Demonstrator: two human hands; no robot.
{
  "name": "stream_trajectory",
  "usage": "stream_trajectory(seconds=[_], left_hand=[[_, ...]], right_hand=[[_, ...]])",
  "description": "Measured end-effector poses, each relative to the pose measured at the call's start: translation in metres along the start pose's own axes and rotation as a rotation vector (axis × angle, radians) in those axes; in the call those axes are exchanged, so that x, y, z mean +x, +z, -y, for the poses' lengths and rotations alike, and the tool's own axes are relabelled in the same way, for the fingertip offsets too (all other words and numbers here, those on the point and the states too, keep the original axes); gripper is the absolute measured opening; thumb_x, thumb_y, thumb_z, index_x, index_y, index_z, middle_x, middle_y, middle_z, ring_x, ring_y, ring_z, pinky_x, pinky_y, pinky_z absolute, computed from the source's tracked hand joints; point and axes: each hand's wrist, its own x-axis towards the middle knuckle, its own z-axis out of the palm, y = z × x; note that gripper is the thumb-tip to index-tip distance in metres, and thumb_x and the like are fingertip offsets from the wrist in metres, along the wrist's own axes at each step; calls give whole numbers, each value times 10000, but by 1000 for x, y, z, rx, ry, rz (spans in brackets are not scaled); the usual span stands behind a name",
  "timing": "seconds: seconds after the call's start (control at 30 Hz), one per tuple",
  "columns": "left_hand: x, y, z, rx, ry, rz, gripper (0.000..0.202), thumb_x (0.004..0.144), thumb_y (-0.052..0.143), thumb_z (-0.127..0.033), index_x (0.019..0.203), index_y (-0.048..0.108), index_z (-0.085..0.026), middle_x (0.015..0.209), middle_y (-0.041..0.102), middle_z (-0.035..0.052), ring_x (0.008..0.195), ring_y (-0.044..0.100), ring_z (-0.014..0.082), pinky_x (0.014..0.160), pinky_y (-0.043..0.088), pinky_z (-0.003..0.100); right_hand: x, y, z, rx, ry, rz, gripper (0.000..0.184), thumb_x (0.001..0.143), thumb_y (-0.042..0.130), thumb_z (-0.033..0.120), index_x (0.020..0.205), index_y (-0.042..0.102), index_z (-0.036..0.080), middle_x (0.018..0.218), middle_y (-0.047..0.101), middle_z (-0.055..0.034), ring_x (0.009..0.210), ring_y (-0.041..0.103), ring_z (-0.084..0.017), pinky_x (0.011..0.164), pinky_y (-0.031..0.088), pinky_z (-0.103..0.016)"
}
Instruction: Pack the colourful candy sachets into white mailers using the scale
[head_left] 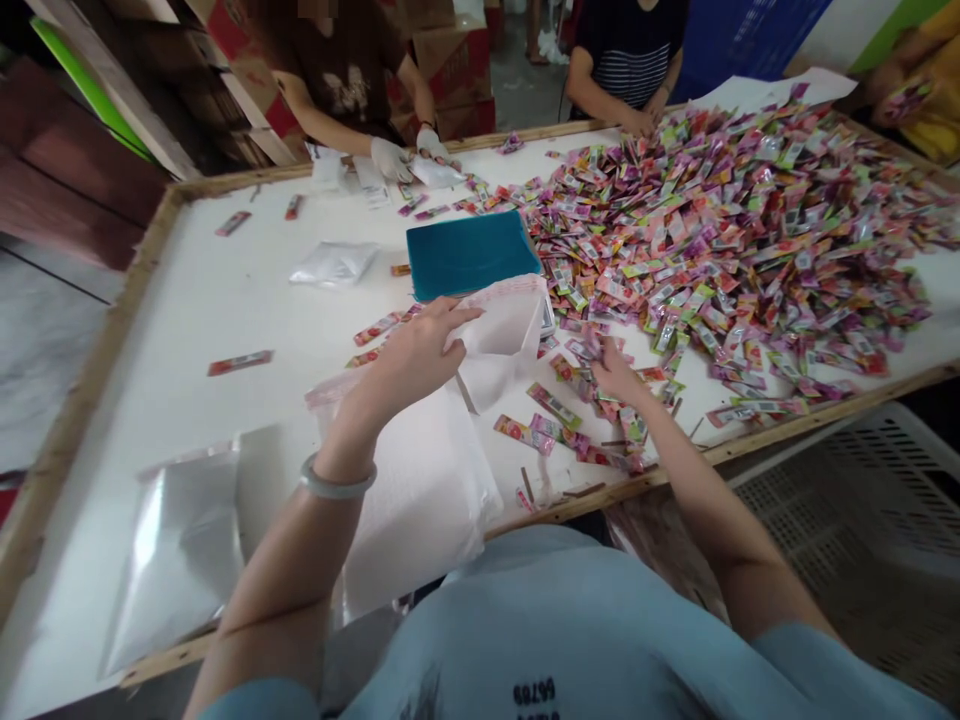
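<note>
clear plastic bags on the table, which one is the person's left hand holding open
The white-looking bag just below the teal stack, gripped by the left hand. The other bags lie flat and untouched at the table's left.

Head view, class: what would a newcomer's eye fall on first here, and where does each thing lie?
First, the heap of bright sachets spread over the right half of the white table. Next, the teal pad at mid-table beside the heap. Then the left hand holding a clear bag open while the right hand picks at sachets near the front edge.
</note>
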Motion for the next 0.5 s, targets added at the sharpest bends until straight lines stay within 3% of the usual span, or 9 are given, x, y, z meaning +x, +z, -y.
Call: stream_trajectory(seconds=[0.1,0.2,0.3,0.4,0.5], left_hand=[[0,-1,-6,32,-21,3,595,905,394,-117,1454,616,-162,1447,607,105,1342,596,304,1158,480,464],[0,-1,-8,44,-22,10,593,908,391,-110,1454,616,-163,1436,615,103,1346,592,302,1161,479,470],[0,-1,-6,38,-16,-1,594,907,394,-110,1457,613,-158,1443,610,102,1355,583,289,1186,459,451],[1,0,-3,31,-11,-5,597,907,390,-117,1460,611,-160,1450,603,102,1336,592,281,1186,456,446],[0,2,-2,24,1,-8,596,907,384,-119,1458,609,-164,1448,602,100,1331,595,274,1177,461,445]], right_hand=[[18,24,8,-103,46,32,434,916,605,448,1179,550,107,1023,691,-207,957,668,-325,862,517,-402],[24,27,12,-160,11,30,278,868,619,324,1066,617,127,1140,672,-222,1111,636,-341,966,498,-413],[16,14,11,-172,-3,-31,423,927,460,241,1321,539,107,1317,619,-220,1239,589,-316,1035,479,-414],[-5,11,10,-175,17,-15,521,1006,324,262,1500,348,97,1291,646,-219,1178,638,-301,986,503,-418],[-29,26,11,-192,21,128,552,994,491,408,1453,398,116,1185,697,-203,1089,684,-312,898,526,-390]])
